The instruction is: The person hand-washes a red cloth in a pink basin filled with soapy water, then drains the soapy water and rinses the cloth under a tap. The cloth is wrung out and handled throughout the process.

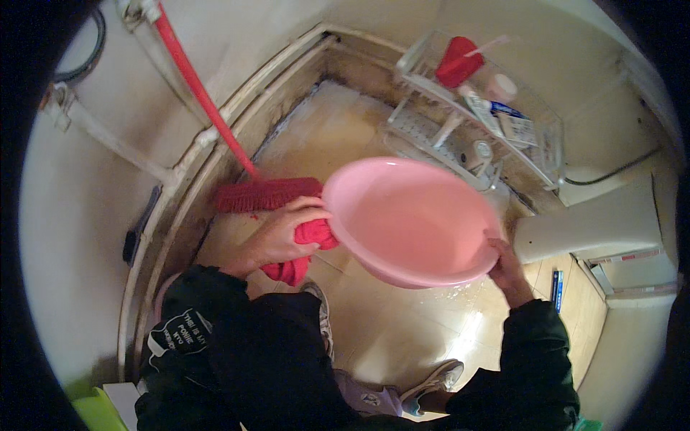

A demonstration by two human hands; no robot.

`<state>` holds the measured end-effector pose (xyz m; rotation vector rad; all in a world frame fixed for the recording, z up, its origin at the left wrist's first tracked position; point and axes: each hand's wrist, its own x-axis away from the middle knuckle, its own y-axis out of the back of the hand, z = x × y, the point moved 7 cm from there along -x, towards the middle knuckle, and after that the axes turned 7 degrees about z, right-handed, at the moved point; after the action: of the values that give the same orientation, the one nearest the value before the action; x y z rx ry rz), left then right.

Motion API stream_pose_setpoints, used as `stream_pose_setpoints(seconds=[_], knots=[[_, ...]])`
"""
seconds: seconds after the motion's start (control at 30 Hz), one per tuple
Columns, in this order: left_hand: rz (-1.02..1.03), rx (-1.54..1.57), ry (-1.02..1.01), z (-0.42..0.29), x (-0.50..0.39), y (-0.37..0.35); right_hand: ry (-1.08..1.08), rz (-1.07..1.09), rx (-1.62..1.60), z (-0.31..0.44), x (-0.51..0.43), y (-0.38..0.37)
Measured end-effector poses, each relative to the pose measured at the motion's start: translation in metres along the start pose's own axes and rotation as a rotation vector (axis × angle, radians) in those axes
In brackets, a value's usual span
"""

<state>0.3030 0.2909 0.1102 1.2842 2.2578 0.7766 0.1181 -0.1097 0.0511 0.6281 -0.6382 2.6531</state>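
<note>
A pink plastic basin (pixel 415 226) is held up in front of me, its open side tilted towards my view. My left hand (pixel 288 229) grips a bunched red cloth (pixel 315 234) against the basin's left rim, and part of the cloth (pixel 288 271) hangs below the palm. On the opposite side, my right hand (pixel 506 266) clasps the rim, thumb over the edge. Whether water lies inside the basin is hard to tell. Just beyond my left hand, a red broom (pixel 269 193) rests its bristles near the wall, with its red handle (pixel 205 97) leaning up.
A two-tier wire rack (pixel 480 118) holds a red cup (pixel 459 62), a pink-and-white jar (pixel 502 88) and several tubes. Pipes (pixel 199 145) run along the left wall. A white pedestal (pixel 587 221) stands right. A blue box (pixel 557 291) lies on the wet tiled floor (pixel 372 323).
</note>
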Motion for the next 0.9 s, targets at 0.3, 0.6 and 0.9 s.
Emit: stream_pose_setpoints(seconds=[0.3, 0.6, 0.9], knots=[[0.125, -0.391, 0.098, -0.091, -0.018, 0.073, 0.099, 0.100, -0.338, -0.046, 0.025, -0.027], [-0.335, -0.386, 0.203, -0.155, -0.019, 0.109, 0.199, 0.060, -0.470, -0.083, 0.015, -0.029], [-0.129, 0.228, 0.767, -0.022, 0.039, 0.044, 0.263, 0.064, -0.396, -0.068, 0.023, -0.033]])
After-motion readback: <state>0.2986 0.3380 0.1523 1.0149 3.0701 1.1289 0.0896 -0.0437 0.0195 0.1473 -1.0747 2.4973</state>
